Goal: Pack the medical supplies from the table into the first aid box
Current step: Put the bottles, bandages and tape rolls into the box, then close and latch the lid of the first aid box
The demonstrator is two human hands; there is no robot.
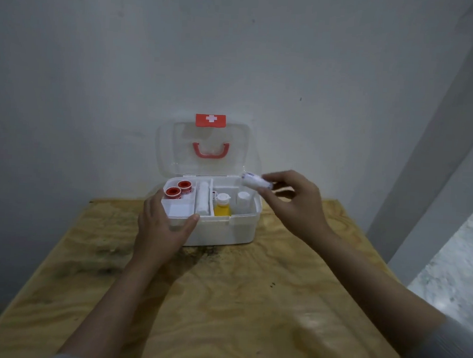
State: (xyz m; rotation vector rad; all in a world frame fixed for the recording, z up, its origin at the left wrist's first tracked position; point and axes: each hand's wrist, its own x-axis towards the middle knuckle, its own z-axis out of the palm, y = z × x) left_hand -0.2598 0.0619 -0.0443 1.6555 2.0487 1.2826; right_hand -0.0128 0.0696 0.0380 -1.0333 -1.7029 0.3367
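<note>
The white first aid box (226, 232) stands open at the far edge of the wooden table (236, 303), its clear lid (176, 147) up against the wall. Inside its tray lie two red tape rolls (177, 189), a white bandage roll (202, 201), a yellow bottle (222, 205) and a white bottle (243, 200). My left hand (161, 227) grips the box's front left corner, thumb on the rim. My right hand (292, 201) holds a small white roll (253, 181) by its end, just above the box's right rear corner.
A pale wall stands right behind the box. A white post or door frame (429, 174) slants down the right side, with a light speckled floor (456, 275) beyond the table's right edge.
</note>
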